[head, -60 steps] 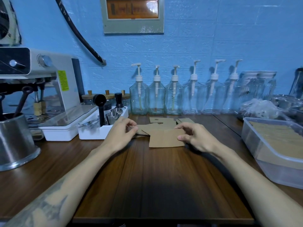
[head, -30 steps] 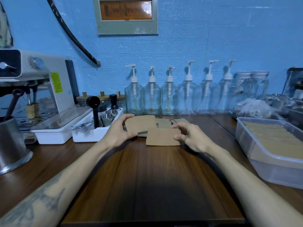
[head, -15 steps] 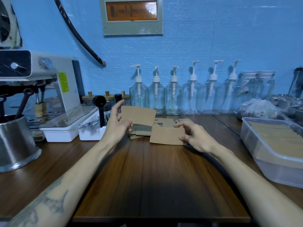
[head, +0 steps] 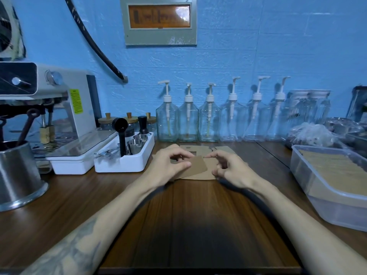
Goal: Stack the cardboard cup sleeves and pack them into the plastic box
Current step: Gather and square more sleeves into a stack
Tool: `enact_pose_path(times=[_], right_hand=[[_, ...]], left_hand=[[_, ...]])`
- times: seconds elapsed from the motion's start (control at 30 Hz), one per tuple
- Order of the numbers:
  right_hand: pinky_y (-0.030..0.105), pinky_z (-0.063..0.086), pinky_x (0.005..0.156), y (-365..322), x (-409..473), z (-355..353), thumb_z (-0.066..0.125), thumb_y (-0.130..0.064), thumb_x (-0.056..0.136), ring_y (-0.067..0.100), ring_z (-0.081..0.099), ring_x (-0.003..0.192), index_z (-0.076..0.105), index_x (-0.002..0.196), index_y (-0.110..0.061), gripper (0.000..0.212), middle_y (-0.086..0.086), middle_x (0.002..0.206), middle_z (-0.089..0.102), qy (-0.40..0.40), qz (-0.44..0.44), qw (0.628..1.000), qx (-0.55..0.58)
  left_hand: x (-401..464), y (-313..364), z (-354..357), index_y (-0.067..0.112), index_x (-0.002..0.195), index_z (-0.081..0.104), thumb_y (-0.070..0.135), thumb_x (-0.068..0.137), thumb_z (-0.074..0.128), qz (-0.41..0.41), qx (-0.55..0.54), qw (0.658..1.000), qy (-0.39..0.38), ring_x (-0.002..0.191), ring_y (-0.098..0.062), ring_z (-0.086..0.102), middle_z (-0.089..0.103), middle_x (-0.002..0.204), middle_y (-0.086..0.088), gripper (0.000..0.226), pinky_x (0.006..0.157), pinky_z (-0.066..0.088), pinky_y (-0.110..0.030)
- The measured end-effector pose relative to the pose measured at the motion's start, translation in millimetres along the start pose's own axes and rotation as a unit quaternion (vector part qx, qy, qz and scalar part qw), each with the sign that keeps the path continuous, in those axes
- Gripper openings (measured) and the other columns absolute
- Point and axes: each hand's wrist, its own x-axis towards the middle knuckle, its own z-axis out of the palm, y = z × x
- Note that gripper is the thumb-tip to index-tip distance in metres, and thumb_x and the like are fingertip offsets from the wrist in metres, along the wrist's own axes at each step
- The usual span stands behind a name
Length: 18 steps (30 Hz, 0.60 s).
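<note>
A flat cardboard sleeve (head: 195,165) sits over the small pile of sleeves (head: 200,174) on the wooden table (head: 198,215). The left hand (head: 168,162) pinches it. The right hand (head: 230,167) hovers beside it, fingers curled loosely. The plastic box (head: 325,187), with sleeves inside, sits far right.

Café counter: espresso machine (head: 59,108), syrup pump bottles (head: 188,120)

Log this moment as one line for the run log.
left hand: grip on flat brown cardboard cup sleeve | right hand: open beside it | clear plastic box: holds sleeves
</note>
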Motion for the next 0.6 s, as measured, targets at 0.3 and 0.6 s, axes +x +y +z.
enact_pose_path(times=[0.3, 0.6], right_hand=[[0.022, 0.053, 0.076, -5, -4, 1, 0.040, 0.020, 0.085, 0.019, 0.060, 0.075, 0.056, 0.120, -0.025, 0.060, 0.013, 0.080, 0.053, -0.024, -0.023, 0.999, 0.009], [0.035, 0.053, 0.084, -6, -2, 7, 0.059, -0.002, 0.087, 0.031, 0.066, 0.084, 0.059, 0.130, -0.029, 0.050, 0.008, 0.084, 0.066, -0.043, -0.037, 0.997, 0.052]], left_hand=[[-2, -13, 5, 0.036, 0.122, 0.060, 0.029, 0.074, 0.085, -0.006, 0.091, 0.996, 0.021, 0.109, -0.001, 0.050, 0.044, 0.112, 0.010, 0.055, 0.092, 0.035, -0.003], [0, -19, 17, 0.027, 0.122, 0.063, 0.028, 0.081, 0.079, -0.001, 0.135, 0.990, -0.027, 0.114, -0.009, 0.042, 0.044, 0.112, 0.004, 0.044, 0.100, 0.032, -0.020]])
